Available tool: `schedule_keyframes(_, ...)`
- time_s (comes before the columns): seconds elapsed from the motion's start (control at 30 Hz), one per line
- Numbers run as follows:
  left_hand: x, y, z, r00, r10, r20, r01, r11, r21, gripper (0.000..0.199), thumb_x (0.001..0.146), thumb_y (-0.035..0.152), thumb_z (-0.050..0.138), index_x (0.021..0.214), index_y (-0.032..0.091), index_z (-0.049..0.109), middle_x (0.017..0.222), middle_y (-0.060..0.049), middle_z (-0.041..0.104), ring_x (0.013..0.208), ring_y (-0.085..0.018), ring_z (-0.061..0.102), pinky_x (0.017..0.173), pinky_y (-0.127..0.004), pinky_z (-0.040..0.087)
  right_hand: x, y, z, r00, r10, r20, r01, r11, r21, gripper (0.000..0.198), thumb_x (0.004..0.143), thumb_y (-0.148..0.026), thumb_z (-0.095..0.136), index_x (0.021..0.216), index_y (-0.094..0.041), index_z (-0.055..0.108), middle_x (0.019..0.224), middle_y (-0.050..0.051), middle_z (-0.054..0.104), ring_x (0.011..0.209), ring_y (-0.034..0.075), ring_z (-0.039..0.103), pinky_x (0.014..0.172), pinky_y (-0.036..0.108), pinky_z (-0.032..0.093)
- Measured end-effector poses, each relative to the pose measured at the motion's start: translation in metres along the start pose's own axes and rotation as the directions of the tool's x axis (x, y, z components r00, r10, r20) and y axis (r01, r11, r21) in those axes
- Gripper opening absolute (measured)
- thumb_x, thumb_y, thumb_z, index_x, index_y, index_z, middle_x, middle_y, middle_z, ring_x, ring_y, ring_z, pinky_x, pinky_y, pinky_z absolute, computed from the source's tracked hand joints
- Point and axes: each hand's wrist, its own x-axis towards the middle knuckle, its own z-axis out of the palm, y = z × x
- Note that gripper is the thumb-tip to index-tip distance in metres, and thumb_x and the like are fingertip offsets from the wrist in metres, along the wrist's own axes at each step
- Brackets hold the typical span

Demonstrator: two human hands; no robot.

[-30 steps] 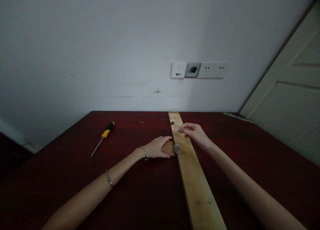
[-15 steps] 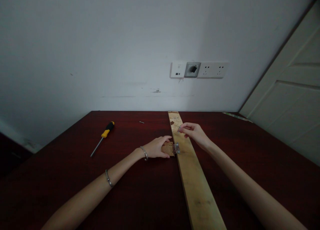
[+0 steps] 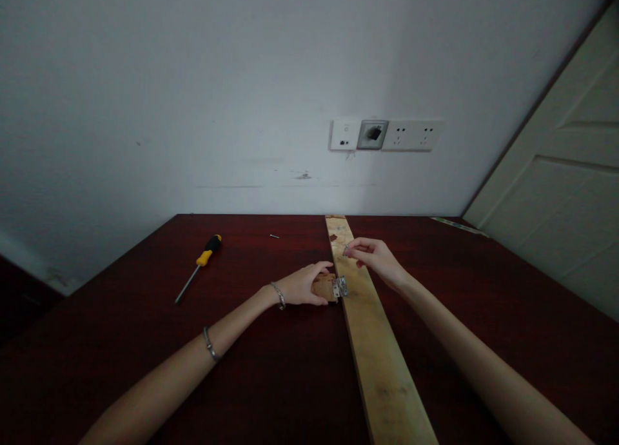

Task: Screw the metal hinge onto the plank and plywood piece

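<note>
Metal hinge (image 3: 340, 286) is placed at the left edge of a long wooden board (image 3: 387, 367), where a small wooden block (image 3: 324, 287) is met by it; one part is set over the board, and the other is turned toward the block. The block is gripped by the left hand (image 3: 302, 285), with the thumb laid along its near side and the fingers curved around its far side. A small metal piece (image 3: 345, 250) is pinched between the thumb and fingertips of the right hand (image 3: 380, 259), above the board and beyond the hinge; whether it is a screw cannot be told at this size. The board is laid flat on a dark red counter (image 3: 271, 367) and is stretched from the wall (image 3: 217, 77) toward the near edge of the view. To the left, a screwdriver (image 3: 205, 258) with a yellow and black handle is laid with its tip pointed toward the near left. A loose screw (image 3: 274, 237) is seen between the screwdriver and the board, nearer the wall. Two bracelets (image 3: 279, 295) are worn on the left arm. A row of sockets (image 3: 411, 136) is mounted on the wall, and a pale, narrow strip (image 3: 459, 226) is left at the far right of the counter.
</note>
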Motion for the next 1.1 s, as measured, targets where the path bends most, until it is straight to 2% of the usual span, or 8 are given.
schedule_keyframes(0.2, 0.000, 0.000, 0.002, 1.000, 0.021, -0.016, -0.020, 0.999, 0.037, 0.085, 0.065, 0.031, 0.079, 0.135, 0.018, 0.034, 0.125, -0.013, 0.053, 0.114, -0.027, 0.053, 0.099, -0.042, 0.039, 0.001, 0.003, 0.001, 0.999, -0.036, 0.007, 0.037, 0.998, -0.055, 0.020, 0.063, -0.036, 0.070, 0.070, -0.018, 0.065, 0.069, 0.001, 0.064, 0.060, 0.012, 0.054, 0.051, 0.025, 0.040)
schedule_keyframes(0.4, 0.001, 0.005, 0.003, 0.999, 0.018, -0.032, -0.016, 0.998, 0.060, 0.086, 0.062, 0.032, 0.079, 0.135, 0.019, 0.035, 0.120, -0.012, 0.055, 0.109, -0.027, 0.054, 0.097, -0.043, 0.040, 0.002, 0.009, 0.002, 0.994, -0.098, 0.045, 0.104, 0.984, -0.143, 0.012, 0.064, -0.030, 0.067, 0.067, -0.018, 0.065, 0.068, 0.000, 0.064, 0.065, 0.014, 0.056, 0.061, 0.027, 0.043)
schedule_keyframes(0.53, 0.001, 0.006, 0.004, 0.999, 0.021, -0.028, -0.020, 0.998, 0.061, 0.087, 0.062, 0.034, 0.080, 0.134, 0.017, 0.035, 0.119, -0.013, 0.055, 0.110, -0.027, 0.054, 0.096, -0.043, 0.041, 0.002, 0.013, 0.004, 0.988, -0.118, 0.102, 0.136, 0.972, -0.192, 0.010, 0.064, -0.027, 0.066, 0.068, -0.018, 0.066, 0.066, 0.000, 0.065, 0.060, 0.013, 0.054, 0.060, 0.027, 0.042)
schedule_keyframes(0.7, 0.001, 0.005, 0.004, 0.999, 0.036, -0.032, -0.035, 0.998, 0.042, 0.086, 0.062, 0.032, 0.080, 0.134, 0.021, 0.034, 0.119, -0.011, 0.055, 0.109, -0.027, 0.054, 0.095, -0.043, 0.041, -0.001, 0.016, 0.007, 0.978, -0.152, 0.140, 0.186, 0.942, -0.278, 0.006, 0.065, -0.022, 0.064, 0.068, -0.019, 0.068, 0.066, -0.001, 0.065, 0.057, 0.012, 0.052, 0.057, 0.026, 0.039)
schedule_keyframes(0.93, 0.001, 0.008, 0.004, 0.999, 0.034, -0.036, -0.032, 0.997, 0.063, 0.088, 0.064, 0.034, 0.079, 0.136, 0.018, 0.032, 0.120, -0.014, 0.055, 0.109, -0.028, 0.054, 0.095, -0.044, 0.042, -0.002, 0.022, 0.012, 0.958, -0.236, 0.163, 0.279, 0.900, -0.334, 0.007, 0.067, -0.020, 0.062, 0.069, -0.022, 0.069, 0.082, 0.002, 0.067, 0.081, 0.018, 0.059, 0.069, 0.029, 0.043)
schedule_keyframes(1.1, 0.000, 0.006, 0.004, 0.999, 0.016, -0.033, -0.014, 0.997, 0.074, 0.091, 0.065, 0.037, 0.078, 0.138, 0.017, 0.028, 0.122, -0.016, 0.053, 0.111, -0.029, 0.053, 0.095, -0.045, 0.041, -0.002, 0.027, 0.013, 0.948, -0.257, 0.189, 0.309, 0.886, -0.347, 0.006, 0.068, -0.019, 0.063, 0.068, -0.022, 0.068, 0.087, 0.003, 0.063, 0.086, 0.018, 0.058, 0.074, 0.031, 0.043)
